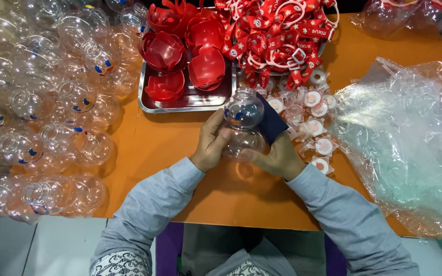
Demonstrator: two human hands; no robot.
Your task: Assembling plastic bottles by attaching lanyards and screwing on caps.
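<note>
A clear round plastic bottle with small blue marks sits between both my hands above the orange table. My left hand grips its lower bulb from the left. My right hand holds it from the right, together with a dark blue cloth that lies against the bottle's side. Both arms wear grey sleeves.
Several clear bottles are heaped at the left. A steel tray with red caps stands at the back, beside a pile of red-and-white straps. Small clear lids lie right of my hands. Crumpled clear plastic bags cover the right.
</note>
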